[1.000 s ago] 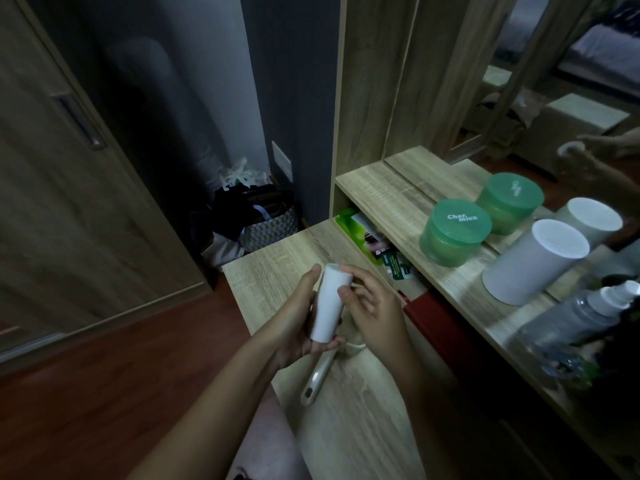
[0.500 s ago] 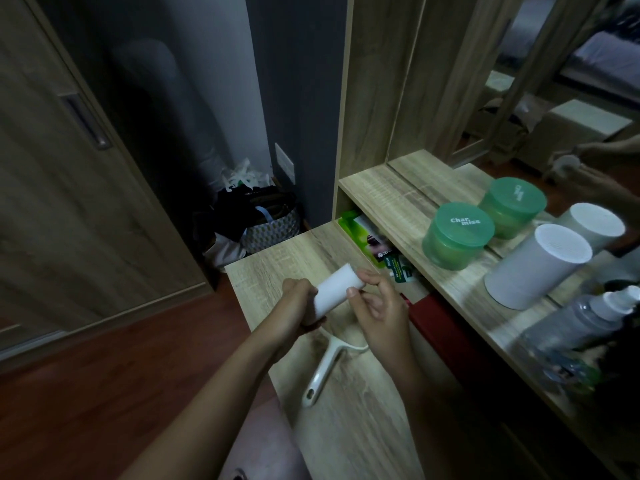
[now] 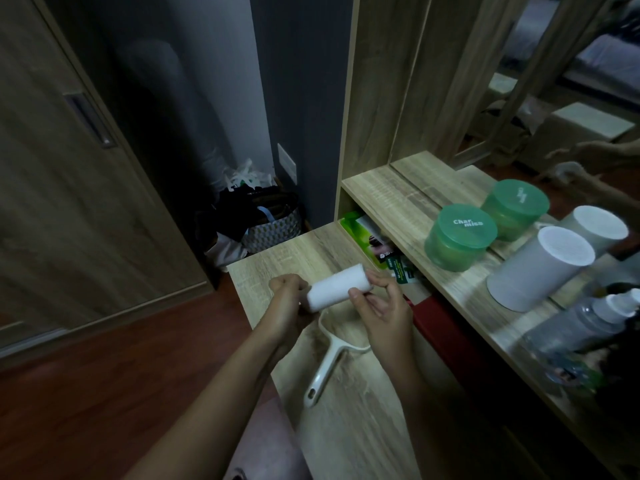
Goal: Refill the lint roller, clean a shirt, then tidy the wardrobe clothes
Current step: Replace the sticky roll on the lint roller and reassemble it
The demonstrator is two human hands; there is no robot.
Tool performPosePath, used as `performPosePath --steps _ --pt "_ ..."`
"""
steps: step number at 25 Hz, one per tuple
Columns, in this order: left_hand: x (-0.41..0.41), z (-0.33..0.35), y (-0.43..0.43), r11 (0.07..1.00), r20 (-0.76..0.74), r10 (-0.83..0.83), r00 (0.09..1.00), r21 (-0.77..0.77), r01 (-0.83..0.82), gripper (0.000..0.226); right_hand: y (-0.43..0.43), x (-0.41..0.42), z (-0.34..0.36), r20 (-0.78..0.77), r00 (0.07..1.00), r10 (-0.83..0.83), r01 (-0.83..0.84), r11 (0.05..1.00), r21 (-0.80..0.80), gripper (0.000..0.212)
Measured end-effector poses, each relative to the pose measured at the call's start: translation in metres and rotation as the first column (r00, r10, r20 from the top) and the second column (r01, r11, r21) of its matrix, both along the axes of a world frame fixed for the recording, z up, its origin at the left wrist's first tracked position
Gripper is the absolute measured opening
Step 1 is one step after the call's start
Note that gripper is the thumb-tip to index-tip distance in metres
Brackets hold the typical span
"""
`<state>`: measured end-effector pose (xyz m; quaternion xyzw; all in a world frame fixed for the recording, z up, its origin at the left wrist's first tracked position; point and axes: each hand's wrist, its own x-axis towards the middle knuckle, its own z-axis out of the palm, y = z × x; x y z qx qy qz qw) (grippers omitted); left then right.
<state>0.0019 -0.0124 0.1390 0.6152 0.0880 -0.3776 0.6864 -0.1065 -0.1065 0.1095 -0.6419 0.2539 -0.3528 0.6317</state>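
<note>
A white lint roll refill (image 3: 337, 287) lies nearly level between my hands above the low wooden table (image 3: 353, 424). My left hand (image 3: 289, 301) grips its left end. My right hand (image 3: 382, 304) pinches its right end with thumb and fingers. Below them the white lint roller handle (image 3: 327, 367) rests on the table, its bare frame under my hands and its grip end pointing toward me.
A wooden shelf (image 3: 391, 199) on the right carries a green tub (image 3: 459, 237), a white canister (image 3: 540, 266) and a spray bottle (image 3: 585, 325), in front of a mirror. Green packets (image 3: 367, 237) lie under the shelf. A basket of clothes (image 3: 263, 220) stands by the wardrobe door (image 3: 69, 161).
The roll has tipped from upright to nearly level. My left hand slid to its left end, my right hand took the right end, and the handle now shows on the table.
</note>
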Motion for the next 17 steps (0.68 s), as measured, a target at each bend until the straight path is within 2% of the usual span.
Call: performPosePath --steps 3,5,8,10,13,15,17 --pt "-0.001 0.001 0.000 0.990 -0.120 0.099 0.988 -0.092 -0.110 0.018 0.000 0.000 0.000 0.071 0.996 -0.048 0.044 0.998 0.052 0.028" --pt "-0.003 0.002 0.000 0.981 -0.111 0.106 0.988 -0.148 -0.122 0.014 0.001 -0.001 -0.002 0.079 0.995 -0.067 0.061 0.996 0.069 0.027" --pt "-0.008 0.001 -0.001 0.977 -0.028 0.086 0.996 -0.195 -0.090 0.011 0.002 0.001 -0.003 0.085 0.991 -0.103 0.091 0.987 0.130 0.027" --pt "-0.009 0.001 -0.003 0.985 0.059 0.041 0.997 -0.172 -0.030 0.015 0.004 0.002 -0.005 0.100 0.987 -0.123 0.108 0.983 0.148 0.027" --pt "-0.010 0.005 -0.006 0.985 0.152 -0.058 0.987 -0.152 0.081 0.009 0.010 0.003 -0.008 0.123 0.984 -0.128 0.108 0.981 0.159 0.028" --pt "-0.014 0.006 -0.009 0.972 0.106 -0.069 0.992 -0.215 0.091 0.022 0.015 0.005 -0.009 0.120 0.984 -0.131 0.115 0.985 0.130 0.030" --pt "-0.021 0.006 -0.013 0.958 0.019 -0.025 1.000 -0.286 0.029 0.040 0.020 0.008 -0.013 0.101 0.986 -0.129 0.125 0.991 0.052 0.032"
